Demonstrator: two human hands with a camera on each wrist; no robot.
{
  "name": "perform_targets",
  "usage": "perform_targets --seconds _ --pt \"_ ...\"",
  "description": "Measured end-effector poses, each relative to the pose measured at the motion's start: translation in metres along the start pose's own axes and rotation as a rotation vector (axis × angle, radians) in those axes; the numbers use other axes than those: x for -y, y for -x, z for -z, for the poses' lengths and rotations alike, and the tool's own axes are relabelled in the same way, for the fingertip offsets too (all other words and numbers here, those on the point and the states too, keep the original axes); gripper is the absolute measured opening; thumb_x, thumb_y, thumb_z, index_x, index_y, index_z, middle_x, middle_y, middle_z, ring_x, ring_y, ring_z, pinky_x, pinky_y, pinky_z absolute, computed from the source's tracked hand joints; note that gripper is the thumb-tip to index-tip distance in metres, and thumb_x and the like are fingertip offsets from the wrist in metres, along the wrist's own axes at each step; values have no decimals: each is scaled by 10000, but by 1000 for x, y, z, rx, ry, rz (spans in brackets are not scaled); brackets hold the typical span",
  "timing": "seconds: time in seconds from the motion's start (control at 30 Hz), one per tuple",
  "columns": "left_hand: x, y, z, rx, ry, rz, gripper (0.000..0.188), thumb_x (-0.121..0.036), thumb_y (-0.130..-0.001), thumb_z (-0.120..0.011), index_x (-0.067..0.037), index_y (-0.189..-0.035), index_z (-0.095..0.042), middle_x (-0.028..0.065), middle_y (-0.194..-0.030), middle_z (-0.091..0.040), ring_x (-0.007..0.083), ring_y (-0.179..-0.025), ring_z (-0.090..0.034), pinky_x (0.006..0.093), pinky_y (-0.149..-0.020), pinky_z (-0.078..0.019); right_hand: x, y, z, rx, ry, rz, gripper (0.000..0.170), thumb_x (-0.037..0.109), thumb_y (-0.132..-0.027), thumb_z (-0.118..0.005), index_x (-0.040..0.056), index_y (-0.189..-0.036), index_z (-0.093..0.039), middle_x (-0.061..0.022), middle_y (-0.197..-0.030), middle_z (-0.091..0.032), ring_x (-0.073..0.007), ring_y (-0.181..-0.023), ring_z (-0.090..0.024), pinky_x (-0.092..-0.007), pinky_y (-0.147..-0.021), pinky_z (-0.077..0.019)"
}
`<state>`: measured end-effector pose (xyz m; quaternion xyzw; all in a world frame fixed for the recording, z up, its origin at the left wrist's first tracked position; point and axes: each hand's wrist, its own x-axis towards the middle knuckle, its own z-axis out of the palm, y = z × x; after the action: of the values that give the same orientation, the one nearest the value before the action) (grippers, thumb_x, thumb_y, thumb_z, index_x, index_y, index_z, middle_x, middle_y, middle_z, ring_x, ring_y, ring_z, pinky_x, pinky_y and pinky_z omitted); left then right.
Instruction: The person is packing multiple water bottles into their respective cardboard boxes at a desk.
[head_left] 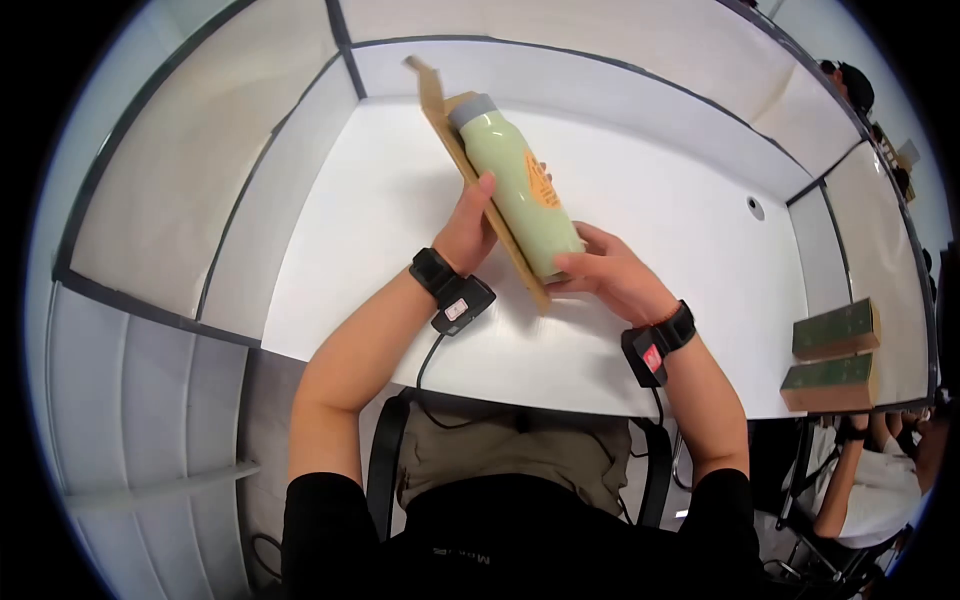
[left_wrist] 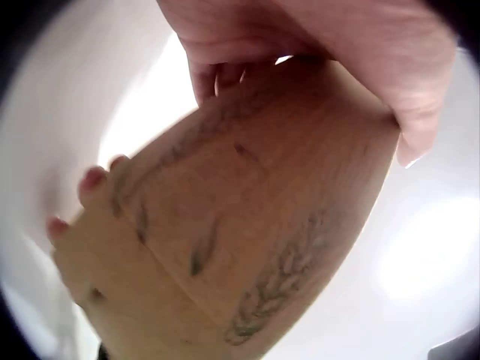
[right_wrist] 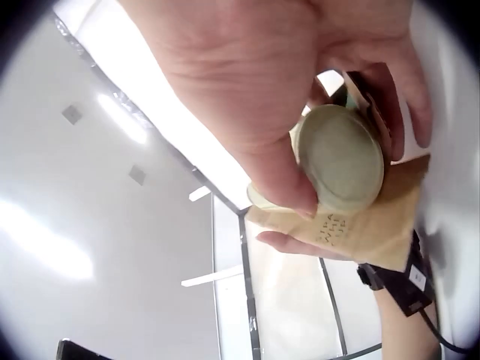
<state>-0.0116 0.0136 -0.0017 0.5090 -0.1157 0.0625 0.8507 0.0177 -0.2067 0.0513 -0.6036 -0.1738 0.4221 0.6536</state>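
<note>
A pale green bottle [head_left: 512, 190] with a grey cap [head_left: 472, 108] and an orange print lies slanted along an open brown cardboard box [head_left: 446, 140]. My left hand [head_left: 468, 232] grips the box and bottle from the left, thumb up along the cardboard edge. Leaf drawings mark the cardboard [left_wrist: 225, 202] in the left wrist view. Around the bottle's lower end, my right hand [head_left: 622, 278] curls with the thumb on its side. The right wrist view shows the round bottle base [right_wrist: 341, 157] beside a cardboard flap [right_wrist: 375, 225] with printed letters.
Two green-topped boxes [head_left: 838, 330] stand at the white table's [head_left: 660, 210] right front corner. Low partition walls [head_left: 600, 95] enclose the table's back and sides. A round cable hole [head_left: 755, 208] is near the right side. Another person [head_left: 870, 480] sits at the lower right.
</note>
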Motion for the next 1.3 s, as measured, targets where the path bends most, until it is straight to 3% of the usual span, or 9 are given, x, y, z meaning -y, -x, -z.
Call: perform_targets --seconds 0.07,0.2,0.23,0.33,0.47,0.67,0.83,0.97,1.3 --pt "-4 -2 11 -51 112 68 871 -688 -972 -411 -10 -1514 -335 192 -1471 -484 304 -1402 -450 465 -1145 -411 -4 -23 1 80 32 -77 628 207 -928 -733 -73 -1416 -454 -159 -1292 -585 -227 -1157 -626 -366 -950 -561" --pt "-5 -5 24 -78 129 49 819 -679 -980 -390 -7 -1446 -446 162 -1385 -565 283 -1277 -561 447 -1084 -463 -5 -39 9 219 217 -58 718 170 -833 -777 -83 -1428 -465 -150 -1361 -572 -217 -1234 -568 -354 -1089 -433" --pt "-4 -3 24 -56 169 46 780 -657 -994 -384 -12 -1424 -474 150 -1350 -596 270 -1228 -595 437 -1063 -476 -3 -36 8 231 204 -67 764 149 -794 -774 -82 -1450 -457 -146 -1395 -568 -218 -1274 -535 -347 -1139 -359" --pt "-8 6 20 -29 237 46 606 -559 -1032 -444 -52 -1351 -531 91 -1260 -638 212 -1181 -600 373 -1047 -462 -13 -33 28 335 68 -4 787 142 -794 -769 -75 -1474 -437 -148 -1393 -581 -234 -1284 -535 -354 -1145 -358" --pt "-6 7 16 -134 122 42 704 -614 -1022 -360 -49 -1425 -481 118 -1356 -601 256 -1230 -596 426 -1061 -477 -30 -38 74 565 -92 -72 839 114 -755 -792 -68 -1487 -423 -156 -1457 -541 -247 -1340 -511 -373 -1167 -347" --pt "-7 -2 24 -203 177 -4 858 -707 -982 -342 -11 -1481 -393 166 -1452 -505 324 -1329 -509 507 -1108 -447 -12 -33 95 505 86 56 812 117 -694 -790 -44 -1433 -492 -146 -1417 -574 -258 -1312 -539 -380 -1151 -374" --pt "-9 -1 29 -243 93 58 888 -728 -978 -350 -17 -1511 -346 160 -1492 -475 321 -1335 -504 508 -1103 -450 -18 -26 129 6 -13 216 814 77 -730 -742 -5 -1478 -433 -120 -1390 -567 -250 -1306 -528 -401 -1137 -383" --pt "-5 2 30 -165 47 44 902 -749 -964 -385 -56 -1537 -313 136 -1524 -437 310 -1325 -509 493 -1069 -472 -21 -24 158 -385 209 392 669 -3 -832 -739 8 -1434 -447 -82 -1366 -566 -209 -1269 -540 -377 -1102 -410" --pt "-7 1 13 -215 -22 54 766 -612 -994 -483 -60 -1507 -345 135 -1451 -482 273 -1294 -519 458 -1074 -472 -23 -31 200 -852 615 469 636 142 -797 -828 -33 -1307 -490 -141 -1190 -662 -237 -1093 -645 -360 -967 -507"
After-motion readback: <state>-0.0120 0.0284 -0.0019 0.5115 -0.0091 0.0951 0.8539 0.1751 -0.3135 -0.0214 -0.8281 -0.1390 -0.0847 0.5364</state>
